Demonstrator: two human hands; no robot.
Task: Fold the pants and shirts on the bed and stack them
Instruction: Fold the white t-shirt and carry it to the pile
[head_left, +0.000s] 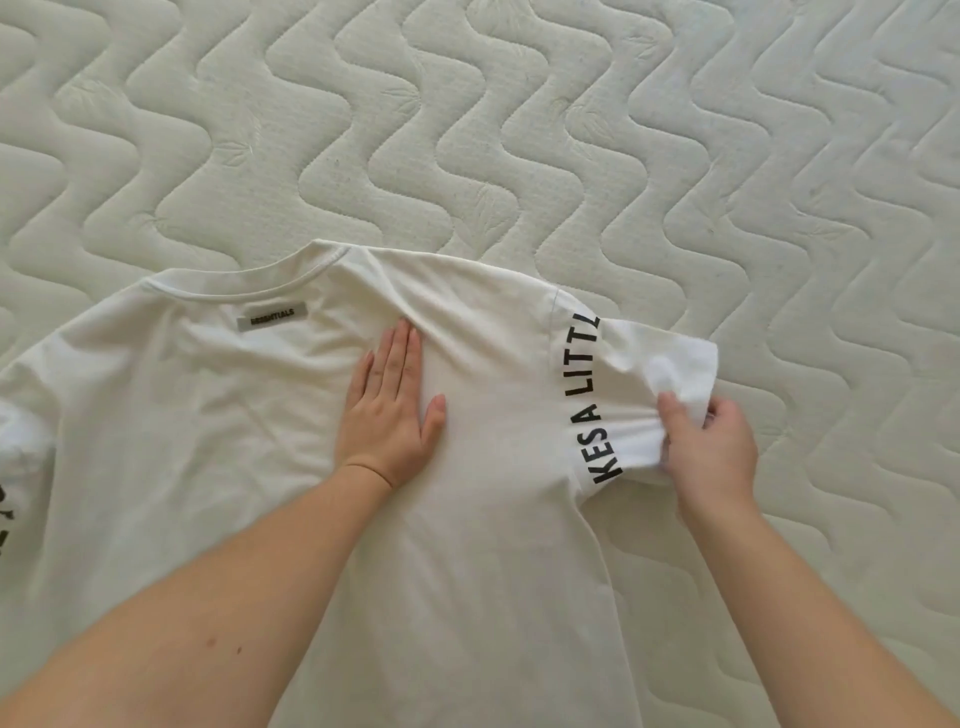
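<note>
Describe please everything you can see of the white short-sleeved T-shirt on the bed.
The white short-sleeved cotton-looking T-shirt lies spread flat on the quilted cream mattress, collar pointing away from the person. A grey label sits below the ribbed neckline. Black capital letters run along the right sleeve seam, only partly readable. The left hand presses flat on the chest area; the right hand pinches the bunched right sleeve. Soft wrinkles cross the fabric. It is not yet folded.

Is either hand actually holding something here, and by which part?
The right hand pinches the white T-shirt by its right sleeve. The left hand only presses flat on it.
</note>
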